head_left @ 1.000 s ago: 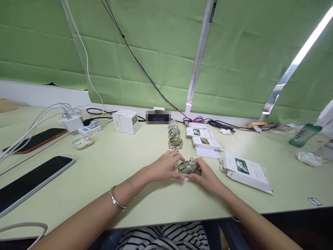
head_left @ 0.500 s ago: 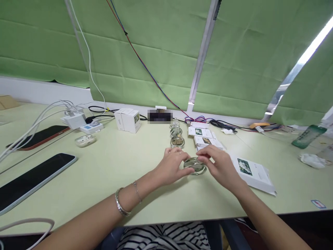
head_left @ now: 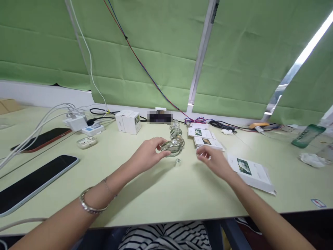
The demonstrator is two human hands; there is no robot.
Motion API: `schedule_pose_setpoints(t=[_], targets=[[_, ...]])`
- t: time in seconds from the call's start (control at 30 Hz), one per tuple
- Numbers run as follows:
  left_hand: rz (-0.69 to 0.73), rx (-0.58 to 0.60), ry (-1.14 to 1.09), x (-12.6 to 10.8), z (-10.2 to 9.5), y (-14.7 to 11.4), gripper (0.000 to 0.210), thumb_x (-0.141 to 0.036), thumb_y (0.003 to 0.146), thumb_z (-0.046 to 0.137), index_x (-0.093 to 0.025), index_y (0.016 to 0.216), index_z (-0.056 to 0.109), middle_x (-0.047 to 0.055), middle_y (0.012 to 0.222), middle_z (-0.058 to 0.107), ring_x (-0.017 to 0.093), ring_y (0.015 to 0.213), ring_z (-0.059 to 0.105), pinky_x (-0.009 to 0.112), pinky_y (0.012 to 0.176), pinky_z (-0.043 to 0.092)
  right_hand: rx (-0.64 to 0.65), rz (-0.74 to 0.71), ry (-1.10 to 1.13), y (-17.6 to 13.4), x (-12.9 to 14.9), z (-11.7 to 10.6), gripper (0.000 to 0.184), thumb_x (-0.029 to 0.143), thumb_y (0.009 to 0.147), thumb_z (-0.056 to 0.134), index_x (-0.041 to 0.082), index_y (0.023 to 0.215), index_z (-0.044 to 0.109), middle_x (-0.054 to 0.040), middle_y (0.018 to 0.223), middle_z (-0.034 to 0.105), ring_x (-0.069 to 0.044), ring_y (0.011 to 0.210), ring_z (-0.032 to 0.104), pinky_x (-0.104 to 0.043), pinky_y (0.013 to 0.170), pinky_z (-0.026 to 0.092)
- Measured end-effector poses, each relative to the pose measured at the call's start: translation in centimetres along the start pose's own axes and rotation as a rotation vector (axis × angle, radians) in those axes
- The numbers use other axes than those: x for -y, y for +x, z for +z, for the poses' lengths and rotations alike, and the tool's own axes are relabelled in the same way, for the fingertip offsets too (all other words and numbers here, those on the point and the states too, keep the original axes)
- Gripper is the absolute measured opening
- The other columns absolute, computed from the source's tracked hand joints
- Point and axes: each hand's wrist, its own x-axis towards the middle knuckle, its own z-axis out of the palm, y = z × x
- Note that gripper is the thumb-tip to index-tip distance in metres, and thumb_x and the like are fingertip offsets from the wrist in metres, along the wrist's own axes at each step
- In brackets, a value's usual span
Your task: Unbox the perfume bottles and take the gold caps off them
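Note:
My left hand (head_left: pixel 149 154) grips a round, flattened clear glass bottle (head_left: pixel 170 149), thumb at its near side and fingers at its far side. The bottle is tilted above the table and overlaps the nearest of a line of similar glass bottles (head_left: pixel 176 132). Just below it, a small clear glass stopper (head_left: pixel 178 162) stands on the table. To the right, my right hand (head_left: pixel 212 159) hovers with loosely curled fingers, apart from the thumb, and nothing visible in them. It is nearest to a flat white box (head_left: pixel 206 142) with a flower picture.
Another white flower box (head_left: pixel 252 172) lies beside my right forearm. White cartons (head_left: pixel 127 121) stand at the back left. Phones (head_left: pixel 39 182), an earbud case (head_left: pixel 87 142) and a power strip (head_left: pixel 93 129) with cables occupy the left. A green bottle (head_left: pixel 308 136) lies far right.
My left hand has moved left and away from me with the glass bottle. My right hand has come off the bottle, and the small stopper now shows on the table.

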Motion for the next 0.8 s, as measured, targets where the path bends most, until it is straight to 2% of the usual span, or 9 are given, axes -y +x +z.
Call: schedule_pose_setpoints(t=[0.07, 0.1, 0.2, 0.43, 0.57, 0.7, 0.8], targets=[[-0.041, 0.027, 0.018, 1.3, 0.9, 0.8, 0.028, -0.040, 0.075, 0.054, -0.018, 0.092, 0.060, 0.003, 0.085, 0.061, 0.017, 0.070, 0.057, 0.027, 0.065, 0.041, 0.151, 0.051, 0.035, 0.1, -1.1, 3.2, 0.006, 0.019, 0.075, 0.054, 0.019, 0.077, 0.059, -0.0013, 0.074, 0.064, -0.014, 0.067, 0.057, -0.027, 0.063, 0.044], [-0.048, 0.042, 0.016, 1.9, 1.5, 1.1, 0.028, -0.039, 0.075, 0.054, -0.018, 0.092, 0.060, 0.003, 0.085, 0.061, 0.018, 0.071, 0.057, 0.028, 0.065, 0.042, 0.180, 0.049, 0.054, 0.0, -1.5, 4.3, 0.005, 0.019, 0.075, 0.053, 0.019, 0.076, 0.058, -0.0010, 0.073, 0.063, -0.014, 0.066, 0.056, -0.026, 0.062, 0.043], [-0.038, 0.080, 0.003, 2.7, 3.3, 1.7, 0.027, -0.040, 0.075, 0.052, -0.018, 0.089, 0.061, 0.003, 0.081, 0.061, 0.019, 0.072, 0.057, 0.029, 0.065, 0.042, 0.154, 0.007, 0.087, -0.3, -1.9, 6.1, 0.004, 0.020, 0.075, 0.053, 0.019, 0.073, 0.056, -0.0004, 0.073, 0.060, -0.013, 0.066, 0.053, -0.026, 0.062, 0.041], [0.014, 0.097, -0.080, 2.5, 6.8, 2.7, 0.029, -0.039, 0.071, 0.057, -0.017, 0.089, 0.063, 0.007, 0.093, 0.056, 0.018, 0.071, 0.057, 0.030, 0.069, 0.044, 0.083, -0.048, 0.141, -0.5, -2.4, 6.5, 0.004, 0.018, 0.074, 0.055, 0.019, 0.070, 0.053, 0.0004, 0.074, 0.056, -0.014, 0.071, 0.051, -0.027, 0.066, 0.040], [-0.023, 0.133, -0.157, 2.3, 7.4, 2.7, 0.032, -0.041, 0.072, 0.056, -0.016, 0.091, 0.061, 0.007, 0.095, 0.051, 0.017, 0.070, 0.057, 0.032, 0.069, 0.046, 0.072, 0.002, 0.183, -0.6, -2.4, 6.7, 0.006, 0.021, 0.073, 0.055, 0.020, 0.071, 0.051, 0.0008, 0.074, 0.056, -0.014, 0.069, 0.051, -0.027, 0.065, 0.040], [-0.112, 0.145, -0.224, 2.3, 6.6, 1.9, 0.056, -0.046, 0.073, 0.055, -0.015, 0.117, 0.045, 0.010, 0.107, 0.046, 0.017, 0.073, 0.056, 0.033, 0.074, 0.046, 0.066, 0.049, 0.207, -0.7, -2.3, 6.7, 0.009, 0.024, 0.072, 0.056, 0.021, 0.070, 0.048, 0.0013, 0.072, 0.056, -0.014, 0.067, 0.049, -0.027, 0.063, 0.039], [-0.145, 0.232, -0.227, 2.4, 6.5, 1.1, 0.082, -0.040, 0.062, 0.068, -0.016, 0.130, 0.029, 0.007, 0.100, 0.049, 0.018, 0.073, 0.056, 0.031, 0.068, 0.046, 0.060, 0.054, 0.216, -0.7, -2.4, 6.7, 0.009, 0.024, 0.072, 0.055, 0.021, 0.070, 0.047, 0.0010, 0.073, 0.057, -0.015, 0.067, 0.050, -0.028, 0.063, 0.039]])
